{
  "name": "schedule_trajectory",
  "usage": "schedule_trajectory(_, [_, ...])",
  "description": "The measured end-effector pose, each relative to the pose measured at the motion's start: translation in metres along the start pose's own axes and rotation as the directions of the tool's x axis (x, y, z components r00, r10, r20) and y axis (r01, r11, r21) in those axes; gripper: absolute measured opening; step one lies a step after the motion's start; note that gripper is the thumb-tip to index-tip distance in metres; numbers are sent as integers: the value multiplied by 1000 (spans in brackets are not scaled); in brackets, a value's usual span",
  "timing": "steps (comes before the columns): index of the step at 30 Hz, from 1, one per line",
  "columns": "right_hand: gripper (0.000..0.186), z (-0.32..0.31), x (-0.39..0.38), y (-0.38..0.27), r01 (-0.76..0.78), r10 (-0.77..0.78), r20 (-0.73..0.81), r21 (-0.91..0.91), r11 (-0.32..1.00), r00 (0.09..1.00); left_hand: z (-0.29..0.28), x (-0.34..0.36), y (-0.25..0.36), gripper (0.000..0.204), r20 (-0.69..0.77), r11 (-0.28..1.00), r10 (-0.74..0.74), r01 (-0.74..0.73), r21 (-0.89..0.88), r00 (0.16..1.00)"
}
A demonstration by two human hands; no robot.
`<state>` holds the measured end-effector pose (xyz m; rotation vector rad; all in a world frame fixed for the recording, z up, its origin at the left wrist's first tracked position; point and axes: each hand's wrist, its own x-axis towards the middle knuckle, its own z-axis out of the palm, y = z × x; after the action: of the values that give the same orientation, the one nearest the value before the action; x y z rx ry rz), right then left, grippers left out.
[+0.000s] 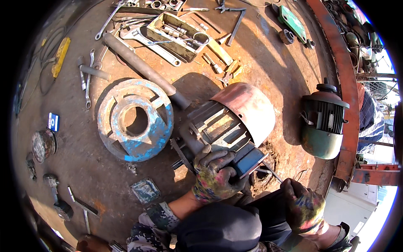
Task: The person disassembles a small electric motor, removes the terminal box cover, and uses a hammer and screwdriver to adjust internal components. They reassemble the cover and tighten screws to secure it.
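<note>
An old electric motor (228, 126) with a rusty reddish fan cover lies on its side on a rusty metal floor. My left hand (214, 174), in a patterned work glove, rests on the motor's near end and grips its housing beside the blue terminal box. My right hand (304, 206), gloved too, is closed on a thin screwdriver (273, 172) whose shaft points at the motor's terminal box. A small blue square cover plate (145, 190) lies on the floor by my left forearm.
A large blue-painted pulley wheel (134, 119) lies left of the motor, a grey steel pipe (145, 69) beside it. A green motor (323, 126) stands to the right. A tool tray (176, 35), wrenches and sockets lie at the back. A round tin (44, 145) sits far left.
</note>
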<state>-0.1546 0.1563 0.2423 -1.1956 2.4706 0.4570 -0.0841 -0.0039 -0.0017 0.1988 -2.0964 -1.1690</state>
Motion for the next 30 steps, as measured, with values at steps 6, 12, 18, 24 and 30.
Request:
schedule_trajectory(6, [44,-13,11,6,-78,59,126,151,985,990,-4,0,-5,43,-12,1000,28,-28,-10,1000])
schedule_trajectory(12, [48,-7,-5,16,-88,76,63,223,971,995,8,-5,-2,39,-8,997,59,-59,59,998])
schedule_trajectory(18, [27,1,-1,29,-499,439,283,691,523,853,-5,-2,-6,34,42,988,101,-105,113,994])
schedule_trajectory(24, [27,-25,-21,86,-600,648,254,698,391,718,-5,-5,-2,41,14,995,82,-82,56,997])
schedule_trajectory(30, [53,80,71,188,-283,584,8,879,382,812,1,-6,0,39,-20,993,101,-99,67,995])
